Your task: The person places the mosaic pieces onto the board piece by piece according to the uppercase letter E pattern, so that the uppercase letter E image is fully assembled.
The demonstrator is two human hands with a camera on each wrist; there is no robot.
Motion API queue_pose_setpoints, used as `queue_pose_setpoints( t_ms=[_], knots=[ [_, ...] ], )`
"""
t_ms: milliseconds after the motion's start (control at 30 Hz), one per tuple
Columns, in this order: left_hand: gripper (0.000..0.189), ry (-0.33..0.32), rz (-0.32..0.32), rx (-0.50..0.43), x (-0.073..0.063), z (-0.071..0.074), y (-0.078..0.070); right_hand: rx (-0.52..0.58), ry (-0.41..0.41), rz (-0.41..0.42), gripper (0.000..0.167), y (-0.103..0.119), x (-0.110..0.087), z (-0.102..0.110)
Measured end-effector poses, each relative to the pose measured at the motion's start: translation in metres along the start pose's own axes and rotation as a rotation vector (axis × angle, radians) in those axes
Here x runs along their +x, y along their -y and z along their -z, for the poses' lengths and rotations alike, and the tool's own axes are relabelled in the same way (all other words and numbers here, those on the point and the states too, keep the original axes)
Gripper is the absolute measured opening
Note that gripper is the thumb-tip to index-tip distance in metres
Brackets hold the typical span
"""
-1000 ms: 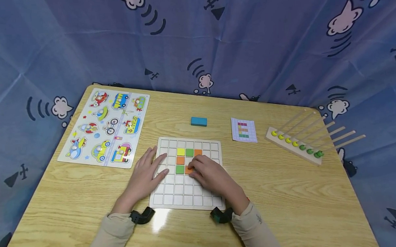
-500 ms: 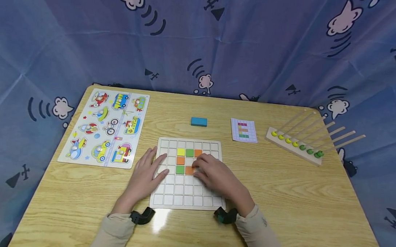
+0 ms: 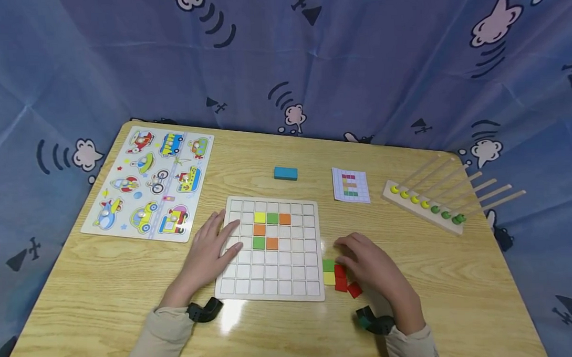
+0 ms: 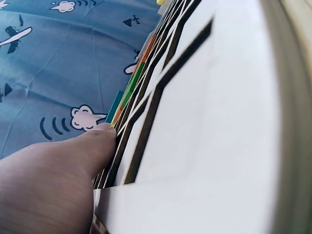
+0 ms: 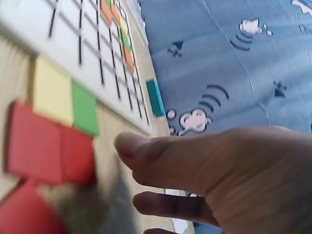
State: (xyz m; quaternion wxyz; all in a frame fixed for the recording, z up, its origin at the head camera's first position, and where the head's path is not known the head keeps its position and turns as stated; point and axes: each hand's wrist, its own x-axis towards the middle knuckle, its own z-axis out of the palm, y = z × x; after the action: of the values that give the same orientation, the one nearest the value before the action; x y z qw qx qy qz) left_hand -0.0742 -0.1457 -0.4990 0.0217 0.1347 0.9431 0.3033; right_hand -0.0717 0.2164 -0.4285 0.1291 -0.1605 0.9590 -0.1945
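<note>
A white gridded board (image 3: 271,288) lies flat on the table. Yellow, green and orange square tiles sit in its upper-middle cells, among them a lower orange tile (image 3: 271,244). My left hand (image 3: 204,257) rests with spread fingers on the board's left edge. Off the right edge, my right hand (image 3: 373,260) hovers with loosely bent fingers, and nothing shows between thumb and fingers. Close by its thumb lie a loose green tile (image 5: 84,109), a yellow tile (image 5: 52,92) and several red tiles (image 5: 36,141). The right wrist view shows the thumb apart from them.
Behind the board lies a blue block (image 3: 286,173), with a printed pattern card (image 3: 365,189) to its right. A vehicle peg puzzle (image 3: 165,196) occupies the left. At the right, a wooden base (image 3: 424,208) carries slanted rods with yellow and green beads.
My right hand has left the lower orange tile and moved right, off the board. The loose tiles beside the board now show. My left hand stays in place.
</note>
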Motion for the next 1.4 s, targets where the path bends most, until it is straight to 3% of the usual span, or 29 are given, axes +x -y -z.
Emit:
queue_pose_setpoints(
  t_ms=[133, 367, 600, 933, 1133, 1400],
  knots=[
    [0.056, 0.006, 0.003, 0.006, 0.001, 0.001, 0.001, 0.042, -0.008, 0.005, 0.028, -0.008, -0.008, -0.006],
    [0.056, 0.005, -0.002, 0.002, 0.001, -0.001, 0.002, 0.062, -0.097, 0.059, 0.030, -0.011, -0.007, -0.019],
    [0.056, 0.003, -0.006, 0.009, 0.001, -0.002, 0.002, 0.058, -0.093, 0.026, 0.026, -0.012, -0.004, -0.021],
    [0.056, 0.012, 0.002, 0.001, 0.001, 0.001, 0.000, 0.060, -0.124, 0.075, 0.022, -0.013, -0.003, -0.023],
    [0.056, 0.011, 0.001, 0.002, 0.001, 0.001, 0.000, 0.060, -0.142, 0.054, 0.027, -0.014, -0.004, -0.023],
    [0.056, 0.014, 0.006, 0.003, 0.001, 0.001, 0.000, 0.057, -0.159, 0.147, 0.025, -0.015, -0.004, -0.024]
  ],
)
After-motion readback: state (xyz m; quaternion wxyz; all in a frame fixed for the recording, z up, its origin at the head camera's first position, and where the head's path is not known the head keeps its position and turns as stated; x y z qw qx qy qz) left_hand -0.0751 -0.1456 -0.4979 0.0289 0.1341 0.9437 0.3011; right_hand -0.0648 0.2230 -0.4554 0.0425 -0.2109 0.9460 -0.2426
